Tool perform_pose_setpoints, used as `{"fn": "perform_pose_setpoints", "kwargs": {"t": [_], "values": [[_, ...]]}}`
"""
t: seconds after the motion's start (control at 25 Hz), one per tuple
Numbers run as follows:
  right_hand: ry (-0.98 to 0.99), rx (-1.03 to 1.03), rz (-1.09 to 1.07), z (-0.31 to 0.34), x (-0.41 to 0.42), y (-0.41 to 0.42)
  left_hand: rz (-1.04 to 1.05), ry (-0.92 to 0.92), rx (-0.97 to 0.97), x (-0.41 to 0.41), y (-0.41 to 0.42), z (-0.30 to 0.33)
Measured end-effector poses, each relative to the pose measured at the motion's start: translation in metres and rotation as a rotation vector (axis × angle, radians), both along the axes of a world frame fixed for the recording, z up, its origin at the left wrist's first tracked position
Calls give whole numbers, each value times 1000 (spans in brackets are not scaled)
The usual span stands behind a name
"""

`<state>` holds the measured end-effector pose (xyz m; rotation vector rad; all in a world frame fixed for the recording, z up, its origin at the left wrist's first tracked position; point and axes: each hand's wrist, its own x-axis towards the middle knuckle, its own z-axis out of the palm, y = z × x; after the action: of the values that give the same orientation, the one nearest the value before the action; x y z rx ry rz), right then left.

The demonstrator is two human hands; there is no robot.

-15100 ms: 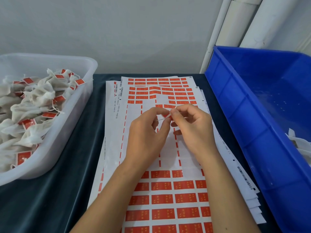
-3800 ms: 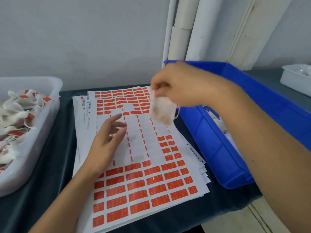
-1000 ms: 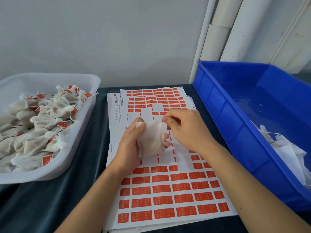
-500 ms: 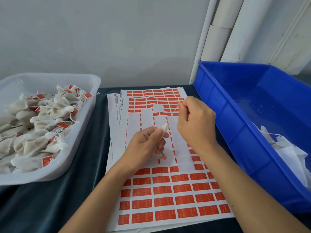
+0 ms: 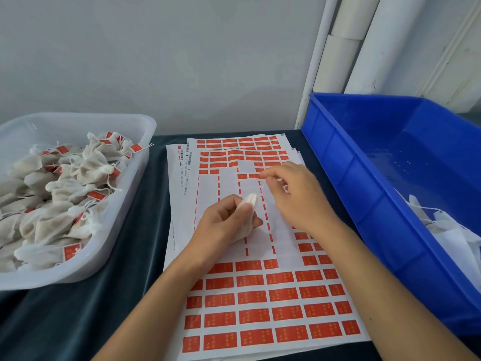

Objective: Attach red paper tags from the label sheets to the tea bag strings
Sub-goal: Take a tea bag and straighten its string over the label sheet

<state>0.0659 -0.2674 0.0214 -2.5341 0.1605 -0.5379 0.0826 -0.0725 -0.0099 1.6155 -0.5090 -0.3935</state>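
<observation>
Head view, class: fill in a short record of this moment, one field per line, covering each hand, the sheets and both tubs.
left hand: closed around a white tea bag, held above the label sheets
right hand: fingers pinched, apparently on the bag's thin string, near the upper rows of tags
label sheets: stacked on the dark cloth; middle tags gone, red tags left at top and bottom
clear tub: at the left, full of tea bags with red tags
blue bin: at the right, white untagged bags in its near corner
</observation>
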Motion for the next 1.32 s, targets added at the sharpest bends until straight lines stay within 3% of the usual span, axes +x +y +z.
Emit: {"fn": "perform_pose_setpoints", "kwargs": {"t": [0.12,0.28,0.44,0.64,0.84,1.12,1.32], "values": [[194,82,210,-5,-7,-2,39,-11,-34,1,-1,0],[117,269,353,-5,-12,7,58,8,-65,3,-1,0],[4,286,332,4,-12,8,41,-17,-3,3,0,1],[25,256,330,9,-16,10,21,-33,47,2,-1,2],[-74,282,262,12,-18,11,19,-97,14,3,0,2],[-67,297,252,15,-18,13,-20,59,-117,5,5,0],[-116,206,164,12,-17,6,-59,56,19,3,2,2]]}}
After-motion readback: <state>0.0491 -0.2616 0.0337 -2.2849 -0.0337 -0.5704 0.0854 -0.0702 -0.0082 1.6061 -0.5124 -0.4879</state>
